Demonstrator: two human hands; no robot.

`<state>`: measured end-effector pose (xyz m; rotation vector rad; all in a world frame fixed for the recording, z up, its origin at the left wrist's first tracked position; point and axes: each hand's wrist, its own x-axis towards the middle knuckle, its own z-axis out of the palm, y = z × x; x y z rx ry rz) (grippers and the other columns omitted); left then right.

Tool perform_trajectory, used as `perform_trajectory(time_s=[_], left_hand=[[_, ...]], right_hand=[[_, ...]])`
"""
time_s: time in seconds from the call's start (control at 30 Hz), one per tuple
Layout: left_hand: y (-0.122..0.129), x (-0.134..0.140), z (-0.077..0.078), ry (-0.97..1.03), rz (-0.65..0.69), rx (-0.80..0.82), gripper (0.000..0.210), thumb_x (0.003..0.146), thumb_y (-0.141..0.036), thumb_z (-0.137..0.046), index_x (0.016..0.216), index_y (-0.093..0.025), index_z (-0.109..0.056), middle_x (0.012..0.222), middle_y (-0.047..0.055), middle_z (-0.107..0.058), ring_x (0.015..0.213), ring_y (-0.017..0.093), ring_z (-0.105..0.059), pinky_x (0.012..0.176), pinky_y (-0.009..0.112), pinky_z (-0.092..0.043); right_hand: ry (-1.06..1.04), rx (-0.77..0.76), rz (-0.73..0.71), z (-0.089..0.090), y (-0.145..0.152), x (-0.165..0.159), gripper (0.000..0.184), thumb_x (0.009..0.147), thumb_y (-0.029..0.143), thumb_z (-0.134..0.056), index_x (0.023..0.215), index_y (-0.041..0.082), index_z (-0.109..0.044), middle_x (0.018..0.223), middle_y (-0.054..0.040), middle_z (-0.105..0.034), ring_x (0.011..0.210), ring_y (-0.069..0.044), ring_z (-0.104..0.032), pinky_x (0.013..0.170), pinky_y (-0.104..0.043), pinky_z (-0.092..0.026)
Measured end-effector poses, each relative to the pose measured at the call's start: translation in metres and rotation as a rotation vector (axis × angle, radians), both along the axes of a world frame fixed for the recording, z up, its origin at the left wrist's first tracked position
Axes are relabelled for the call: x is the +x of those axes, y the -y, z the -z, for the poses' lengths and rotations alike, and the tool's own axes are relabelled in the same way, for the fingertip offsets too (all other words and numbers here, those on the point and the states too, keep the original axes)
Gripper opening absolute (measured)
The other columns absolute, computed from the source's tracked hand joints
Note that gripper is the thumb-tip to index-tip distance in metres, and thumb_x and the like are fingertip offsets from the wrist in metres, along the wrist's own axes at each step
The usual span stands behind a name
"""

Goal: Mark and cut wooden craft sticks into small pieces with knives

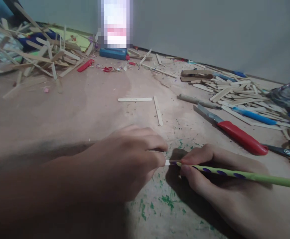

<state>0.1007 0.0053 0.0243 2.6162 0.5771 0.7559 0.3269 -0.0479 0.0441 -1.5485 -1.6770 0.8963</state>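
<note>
My left hand (137, 159) is closed in a pinch around a craft stick (168, 163); only its pale end sticks out past the fingertips. My right hand (217, 182) grips a green pencil (255, 177) with dark purple spots. The pencil's tip meets or nearly meets the stick's end, right beside my left fingertips. Beyond my hands, two craft sticks lie apart on the table: a horizontal stick (135, 99) and a slanted stick (158, 110), both with small marks near their middles.
To the right are a red-handled knife (241, 136), a blue pen (254, 115), scissors (284, 152) and a heap of craft sticks (234, 89). Another stick pile (47, 53) stands back left. A blue object (113, 53) sits below a bright, blurred-out screen. Green paint flecks mark the table (85, 109).
</note>
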Motion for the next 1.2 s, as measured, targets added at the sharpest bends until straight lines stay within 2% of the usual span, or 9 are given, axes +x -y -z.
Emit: perform_trajectory(time_s=[0.33, 0.77, 0.93, 1.2], left_hand=[[-0.0004, 0.0014, 0.0003, 0.014, 0.004, -0.020, 0.023, 0.096, -0.005, -0.058, 0.099, -0.013, -0.079, 0.118, 0.013, -0.080, 0.104, 0.029, -0.076, 0.091, 0.044, -0.061], [0.0005, 0.0005, -0.0009, -0.007, 0.001, -0.019, 0.024, 0.096, -0.006, -0.055, 0.094, -0.016, -0.077, 0.118, 0.012, -0.080, 0.104, 0.027, -0.075, 0.090, 0.043, -0.061], [0.0010, 0.0008, -0.0003, 0.001, 0.008, -0.021, 0.024, 0.094, -0.004, -0.056, 0.096, -0.014, -0.078, 0.117, 0.012, -0.080, 0.104, 0.028, -0.076, 0.089, 0.044, -0.061], [0.0011, 0.0000, 0.0001, -0.005, 0.009, -0.011, 0.023, 0.095, -0.006, -0.056, 0.092, -0.016, -0.076, 0.118, 0.012, -0.080, 0.106, 0.027, -0.075, 0.092, 0.043, -0.061]], right_hand=[[-0.045, 0.024, 0.017, 0.0032, -0.0002, -0.0006, 0.018, 0.089, 0.029, -0.069, 0.071, 0.029, -0.071, 0.062, 0.0066, -0.071, 0.049, -0.010, -0.061, 0.046, -0.020, -0.049], [-0.011, -0.031, 0.045, -0.0019, -0.0022, 0.0001, 0.019, 0.085, 0.033, -0.073, 0.067, 0.029, -0.070, 0.062, 0.0019, -0.071, 0.049, -0.015, -0.060, 0.045, -0.027, -0.050], [0.030, 0.020, 0.011, -0.0031, -0.0032, 0.0017, 0.018, 0.085, 0.030, -0.073, 0.067, 0.029, -0.071, 0.058, 0.0037, -0.068, 0.048, -0.014, -0.061, 0.045, -0.026, -0.050], [0.091, 0.046, 0.035, -0.0038, -0.0008, 0.0018, 0.019, 0.087, 0.030, -0.071, 0.068, 0.028, -0.070, 0.059, 0.0037, -0.068, 0.049, -0.014, -0.061, 0.045, -0.026, -0.050]])
